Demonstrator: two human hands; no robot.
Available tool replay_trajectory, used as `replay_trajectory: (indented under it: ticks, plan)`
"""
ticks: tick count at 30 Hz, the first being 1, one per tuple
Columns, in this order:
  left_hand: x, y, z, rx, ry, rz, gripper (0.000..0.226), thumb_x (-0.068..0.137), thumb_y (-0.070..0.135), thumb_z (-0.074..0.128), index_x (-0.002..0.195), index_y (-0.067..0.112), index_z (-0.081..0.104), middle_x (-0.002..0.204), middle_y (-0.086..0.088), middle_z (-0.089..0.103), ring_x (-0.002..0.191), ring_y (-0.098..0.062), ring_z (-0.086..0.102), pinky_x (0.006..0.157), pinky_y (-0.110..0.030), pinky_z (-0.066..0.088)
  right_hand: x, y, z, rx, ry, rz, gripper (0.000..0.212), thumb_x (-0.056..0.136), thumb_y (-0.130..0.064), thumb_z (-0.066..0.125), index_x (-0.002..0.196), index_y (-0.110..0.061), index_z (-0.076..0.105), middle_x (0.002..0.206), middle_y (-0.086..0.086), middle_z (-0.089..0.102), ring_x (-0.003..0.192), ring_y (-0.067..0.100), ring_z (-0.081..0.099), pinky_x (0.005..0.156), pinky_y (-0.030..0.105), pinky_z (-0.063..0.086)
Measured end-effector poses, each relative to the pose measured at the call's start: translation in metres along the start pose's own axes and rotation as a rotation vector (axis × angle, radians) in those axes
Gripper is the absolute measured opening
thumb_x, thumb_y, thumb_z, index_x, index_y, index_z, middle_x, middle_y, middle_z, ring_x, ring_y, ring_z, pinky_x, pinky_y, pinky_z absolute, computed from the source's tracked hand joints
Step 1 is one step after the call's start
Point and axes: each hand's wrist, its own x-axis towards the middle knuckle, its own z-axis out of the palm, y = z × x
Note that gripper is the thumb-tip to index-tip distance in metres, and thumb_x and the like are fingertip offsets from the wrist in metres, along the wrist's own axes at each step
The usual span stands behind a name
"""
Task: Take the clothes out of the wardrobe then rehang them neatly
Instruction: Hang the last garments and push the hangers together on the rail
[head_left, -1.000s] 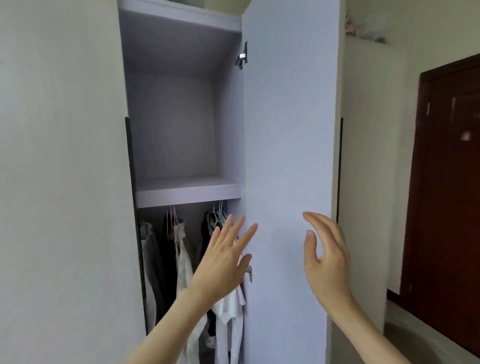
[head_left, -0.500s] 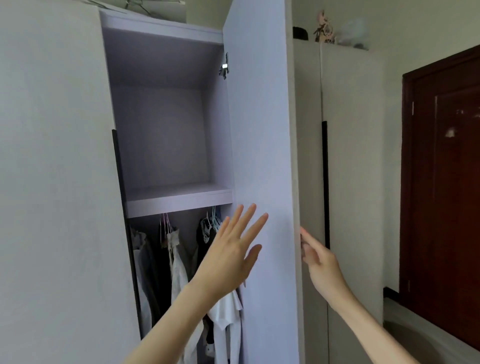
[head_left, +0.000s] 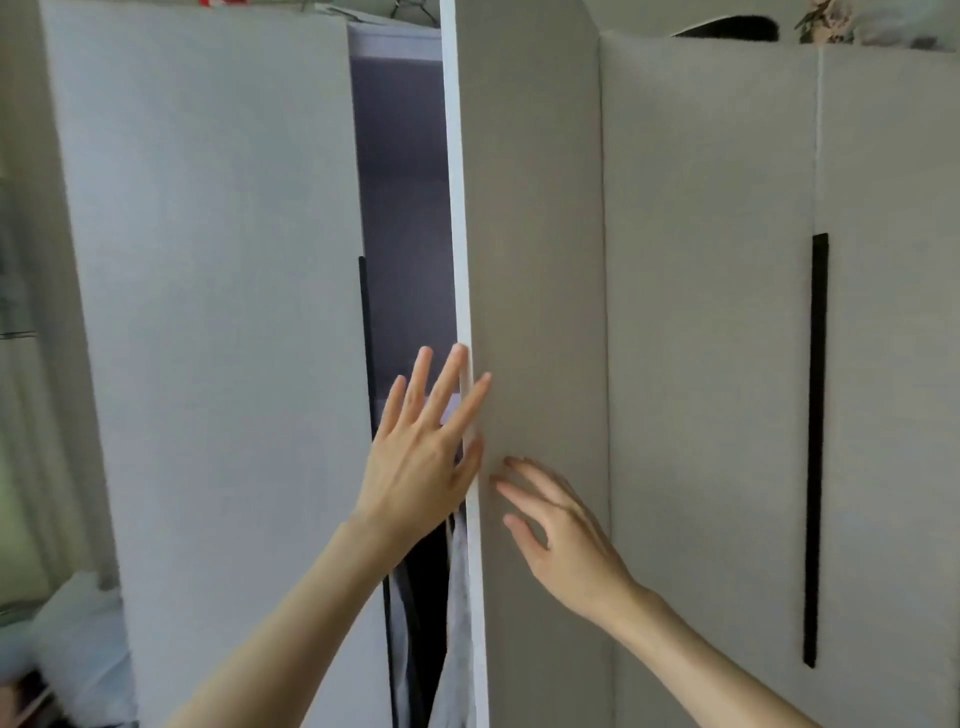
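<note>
Grey door (head_left: 535, 260) sits between our open hands, left (head_left: 415, 457) and right (head_left: 566, 540), neither gripping; clothes (head_left: 457, 597) hang just inside its edge (barely visible), so swinging it shut could pinch fabric or fingers.

Narrow gap (head_left: 405, 208) behind half-open wardrobe door (head_left: 530, 260)

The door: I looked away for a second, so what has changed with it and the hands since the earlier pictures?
The door has swung toward closed, leaving a narrow gap. The right hand went from its edge to flat on its outer face; the left hand now rests at the edge. Both hands stay open, holding nothing. Clothes still hang inside.
</note>
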Motion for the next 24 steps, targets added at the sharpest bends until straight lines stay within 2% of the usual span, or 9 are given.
replay_trajectory:
  ticks: [2, 4, 8, 11, 17, 24]
  plan:
    - [0.002, -0.033, 0.005, 0.064, -0.029, -0.031, 0.058, 0.090, 0.040, 0.038, 0.145, 0.026, 0.026, 0.155, -0.007, 0.017, 0.142, -0.032, 0.009, 0.111, -0.046, 0.018, 0.034, -0.003, 0.015, -0.058, 0.011, -0.017, 0.047, 0.097, -0.024, 0.046, 0.142, -0.023, 0.035, 0.152, -0.008, 0.023, 0.140, 0.006, 0.015, 0.115, 0.019, 0.011]
    - [0.005, -0.063, 0.013, 0.129, -0.050, -0.051, 0.059, 0.089, 0.047, 0.035, 0.145, 0.029, 0.026, 0.154, -0.008, 0.020, 0.142, -0.032, 0.012, 0.111, -0.048, 0.018, 0.070, -0.003, 0.031, -0.126, 0.036, -0.029, 0.051, 0.097, -0.023, 0.045, 0.145, -0.022, 0.028, 0.155, -0.004, 0.015, 0.143, 0.011, 0.011, 0.115, 0.022, 0.008]
    - [0.019, -0.111, 0.034, 0.224, -0.063, -0.067, 0.059, 0.088, 0.056, 0.030, 0.143, 0.035, 0.027, 0.152, -0.012, 0.026, 0.140, -0.035, 0.021, 0.110, -0.057, 0.015, 0.136, 0.011, 0.066, -0.282, 0.172, -0.105, 0.051, 0.093, -0.027, 0.039, 0.142, -0.017, 0.035, 0.152, 0.008, 0.027, 0.141, 0.022, 0.021, 0.111, 0.047, 0.026]
    - [0.039, -0.144, 0.049, 0.222, -0.013, -0.087, 0.059, 0.088, 0.059, 0.030, 0.143, 0.038, 0.025, 0.153, -0.011, 0.022, 0.141, -0.034, 0.016, 0.111, -0.058, 0.007, 0.182, 0.024, 0.080, -0.362, 0.245, -0.128, 0.053, 0.092, -0.034, 0.032, 0.144, -0.022, 0.030, 0.152, 0.010, 0.026, 0.140, 0.025, 0.020, 0.109, 0.055, 0.025]
    - [0.078, -0.196, 0.085, 0.146, 0.109, -0.100, 0.062, 0.087, 0.064, 0.031, 0.143, 0.041, 0.024, 0.156, -0.009, 0.011, 0.143, -0.032, 0.004, 0.109, -0.061, 0.000, 0.234, 0.051, 0.107, -0.458, 0.388, -0.209, 0.054, 0.092, -0.039, 0.034, 0.143, -0.025, 0.025, 0.152, 0.007, 0.023, 0.141, 0.024, 0.017, 0.111, 0.052, 0.014]
    - [0.077, -0.224, 0.143, 0.033, 0.046, -0.257, 0.062, 0.087, 0.066, 0.026, 0.144, 0.045, 0.012, 0.157, -0.009, 0.003, 0.143, -0.031, -0.006, 0.105, -0.066, -0.001, 0.266, 0.077, 0.147, -0.592, 0.405, -0.180, 0.055, 0.091, -0.039, 0.036, 0.143, -0.024, 0.028, 0.152, 0.006, 0.022, 0.140, 0.026, 0.019, 0.110, 0.052, 0.010]
